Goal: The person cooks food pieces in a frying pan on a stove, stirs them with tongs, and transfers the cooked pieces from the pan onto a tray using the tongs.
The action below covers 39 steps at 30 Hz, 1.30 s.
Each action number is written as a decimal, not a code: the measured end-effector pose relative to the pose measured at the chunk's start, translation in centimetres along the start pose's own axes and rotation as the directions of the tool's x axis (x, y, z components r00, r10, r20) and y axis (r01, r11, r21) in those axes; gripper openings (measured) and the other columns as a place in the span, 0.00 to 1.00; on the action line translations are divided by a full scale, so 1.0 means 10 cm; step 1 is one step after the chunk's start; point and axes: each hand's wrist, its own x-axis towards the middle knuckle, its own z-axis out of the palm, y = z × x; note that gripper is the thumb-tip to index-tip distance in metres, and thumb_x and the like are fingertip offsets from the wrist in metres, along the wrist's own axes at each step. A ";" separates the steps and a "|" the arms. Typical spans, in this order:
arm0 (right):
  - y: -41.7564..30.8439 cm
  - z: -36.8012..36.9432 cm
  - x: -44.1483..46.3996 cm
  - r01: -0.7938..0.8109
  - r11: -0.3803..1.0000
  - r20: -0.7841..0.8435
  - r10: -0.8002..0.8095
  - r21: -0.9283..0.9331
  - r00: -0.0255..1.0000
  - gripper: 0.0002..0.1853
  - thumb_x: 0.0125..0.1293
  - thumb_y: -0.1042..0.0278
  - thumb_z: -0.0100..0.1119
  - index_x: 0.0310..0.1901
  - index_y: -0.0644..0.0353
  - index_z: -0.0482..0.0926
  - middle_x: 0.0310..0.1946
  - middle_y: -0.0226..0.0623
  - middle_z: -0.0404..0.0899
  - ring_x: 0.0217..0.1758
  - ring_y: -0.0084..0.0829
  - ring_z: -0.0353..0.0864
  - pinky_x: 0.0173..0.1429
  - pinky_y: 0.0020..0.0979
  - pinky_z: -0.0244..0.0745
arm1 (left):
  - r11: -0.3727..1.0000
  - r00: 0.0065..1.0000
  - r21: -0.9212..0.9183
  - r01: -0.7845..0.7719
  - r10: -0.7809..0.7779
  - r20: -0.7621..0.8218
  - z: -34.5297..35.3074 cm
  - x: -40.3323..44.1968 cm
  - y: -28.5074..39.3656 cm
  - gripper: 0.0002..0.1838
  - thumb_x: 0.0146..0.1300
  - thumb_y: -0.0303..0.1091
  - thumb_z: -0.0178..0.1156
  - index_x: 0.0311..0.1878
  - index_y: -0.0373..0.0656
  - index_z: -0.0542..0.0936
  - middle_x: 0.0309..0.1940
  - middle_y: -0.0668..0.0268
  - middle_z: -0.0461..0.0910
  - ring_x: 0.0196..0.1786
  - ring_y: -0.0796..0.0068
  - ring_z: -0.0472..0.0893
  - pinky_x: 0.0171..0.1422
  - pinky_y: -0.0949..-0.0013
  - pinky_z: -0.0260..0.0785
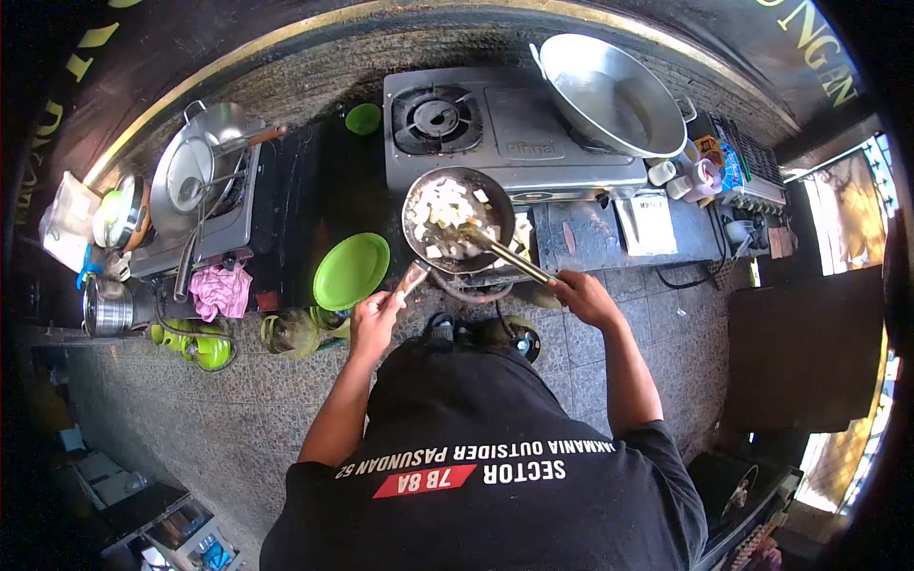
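Note:
A dark frying pan [416,246] with pale, cut pieces of food [447,207] in it is held in front of the stove's near edge. My left hand [374,324] is closed round the pan's handle [411,280]. In my right hand [583,295] is the long, brass-coloured handle of a spatula [522,264], whose head lies among the food at the pan's right side. The food partly hides that head. Just left of the pan is a green plate [351,271], near my left hand.
The two-burner stove [533,143] carries a large metal wok [617,95] on its right side; its left burner [436,118] is bare. Farther left, another wok [181,176] sits on a second stove. A pink cloth [221,289] hangs there. Green gas cylinders [208,348] stand below the counter.

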 end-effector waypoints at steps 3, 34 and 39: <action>0.21 -0.04 0.01 -0.030 0.998 -0.049 0.033 0.049 0.998 0.26 0.79 0.45 0.56 0.38 0.66 0.81 0.27 0.39 0.81 0.32 0.34 0.79 0.41 0.40 0.74 | 1.000 0.998 -0.023 0.018 -0.020 -0.062 0.02 0.05 0.05 0.18 0.75 0.45 0.65 0.34 0.40 0.85 0.18 0.80 0.66 0.21 0.87 0.63 0.26 0.74 0.52; 1.33 0.34 0.38 -0.257 0.965 -0.043 0.259 0.047 0.965 0.29 0.74 0.39 0.60 0.41 0.65 0.87 0.28 0.44 0.84 0.34 0.39 0.85 0.43 0.43 0.77 | 0.956 0.962 -0.257 0.138 -0.191 -0.197 -0.07 0.14 0.07 0.17 0.77 0.43 0.64 0.36 0.39 0.84 0.16 0.81 0.64 0.17 0.90 0.59 0.22 0.76 0.47; 1.26 0.33 0.35 -0.252 0.968 -0.035 0.252 0.006 0.967 0.30 0.75 0.38 0.58 0.41 0.65 0.87 0.28 0.43 0.84 0.35 0.40 0.85 0.44 0.43 0.77 | 0.948 0.956 -0.278 0.153 -0.213 -0.202 -0.06 0.13 0.08 0.17 0.77 0.43 0.64 0.37 0.40 0.84 0.16 0.81 0.64 0.17 0.90 0.59 0.22 0.76 0.46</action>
